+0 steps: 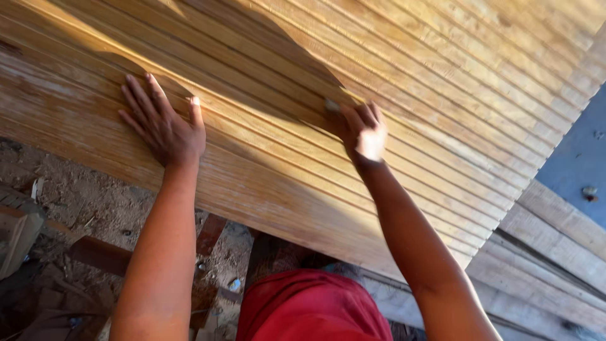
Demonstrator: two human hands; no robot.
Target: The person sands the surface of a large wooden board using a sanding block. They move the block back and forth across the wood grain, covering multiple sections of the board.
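1. Two bare hands are on the large grooved panel of yellow-brown wooden boards [410, 95], which fills the upper part of my view and slopes down toward the right.
2. My left hand [165, 126] lies flat on the panel near its lower left edge, fingers spread, palm pressed to the wood and gripping nothing.
3. My right hand [365, 134] is further right, near the middle of the panel, and blurred. Its fingers are curled around a small pale object [332, 106] held against one of the grooves; I cannot tell what that object is.
4. Shadow from my arms and head falls over the boards between and above the two hands.
5. Below the panel's lower edge I see dusty ground with wood scraps [82, 208] on the left.
6. A red garment [309, 309] shows at the bottom centre, between my forearms.
7. Grey weathered planks [543, 252] lie stacked at the lower right, just beside the panel's end, with a blue surface [577, 158] beyond them.
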